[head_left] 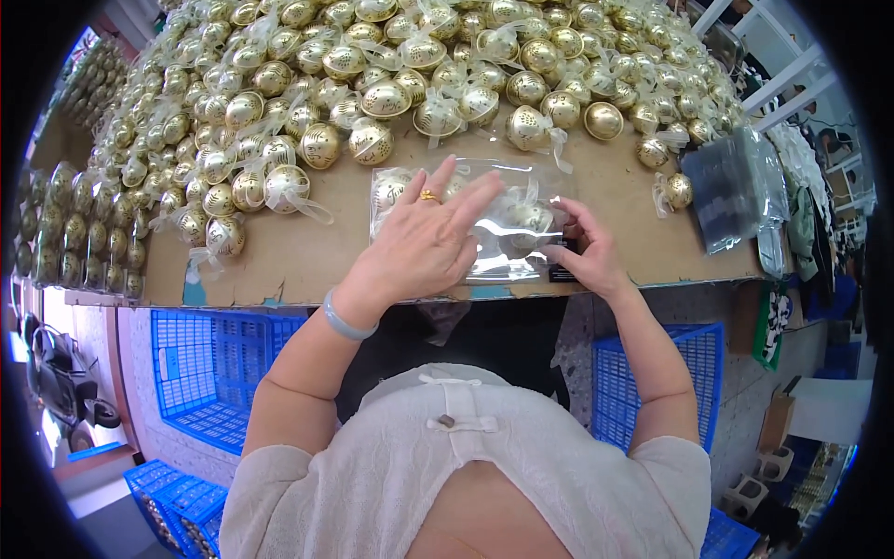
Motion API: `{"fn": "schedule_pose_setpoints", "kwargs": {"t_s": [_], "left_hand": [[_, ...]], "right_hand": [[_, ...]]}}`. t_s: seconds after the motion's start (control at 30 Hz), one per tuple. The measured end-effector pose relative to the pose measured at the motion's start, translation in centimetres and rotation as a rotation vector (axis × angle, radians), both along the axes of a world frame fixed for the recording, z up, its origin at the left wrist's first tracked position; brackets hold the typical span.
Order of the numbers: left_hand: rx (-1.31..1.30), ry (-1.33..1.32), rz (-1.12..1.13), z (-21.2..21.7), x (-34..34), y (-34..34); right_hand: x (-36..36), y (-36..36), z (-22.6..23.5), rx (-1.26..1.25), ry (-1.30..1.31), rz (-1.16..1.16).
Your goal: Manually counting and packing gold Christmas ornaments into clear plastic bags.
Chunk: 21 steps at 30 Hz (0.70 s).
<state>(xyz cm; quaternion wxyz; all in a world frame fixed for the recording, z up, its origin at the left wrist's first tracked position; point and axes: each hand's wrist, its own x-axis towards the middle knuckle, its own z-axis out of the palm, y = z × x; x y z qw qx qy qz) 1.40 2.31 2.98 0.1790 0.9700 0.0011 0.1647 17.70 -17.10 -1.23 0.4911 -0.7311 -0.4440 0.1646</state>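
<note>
A clear plastic pack [507, 267] lies flat near the table's front edge, with gold ball ornaments [529, 224] and pale ribbons inside it. My left hand [419, 240] rests over the pack's left part, fingers stretched out and spread, hiding some of what is under it. At the pack's right end, my right hand [593, 250] grips the edge between thumb and fingers. A small black piece [562, 273] shows beside the right thumb; its kind cannot be made out.
Loose gold ornaments [386, 98] with ribbons cover the table's far side. Filled clear packs [79, 228] stand stacked at left. Flat clear plastic sleeves [731, 191] lie at right on the brown tabletop [643, 233]. Blue crates [219, 368] sit below on the floor.
</note>
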Motion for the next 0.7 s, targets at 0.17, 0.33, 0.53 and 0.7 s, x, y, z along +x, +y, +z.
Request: {"fn": "schedule_pose_setpoints", "kwargs": {"t_s": [0.17, 0.33, 0.53, 0.7], "left_hand": [[0.200, 0.088, -0.148, 0.9, 0.4, -0.2], [0.265, 0.142, -0.105, 0.7, 0.3, -0.4], [0.267, 0.152, -0.099, 1.1, 0.4, -0.6], [0.248, 0.150, -0.108, 0.4, 0.5, -0.4]], "right_hand": [[-0.4, 1.7, -0.7, 0.035, 0.352, -0.029], [1.5, 2.8, 0.0, -0.043, 0.171, -0.166], [14.0, -0.8, 2.6, -0.408, -0.640, -1.087], [16.5, -0.4, 2.9, -0.690, -0.434, -0.802]]}}
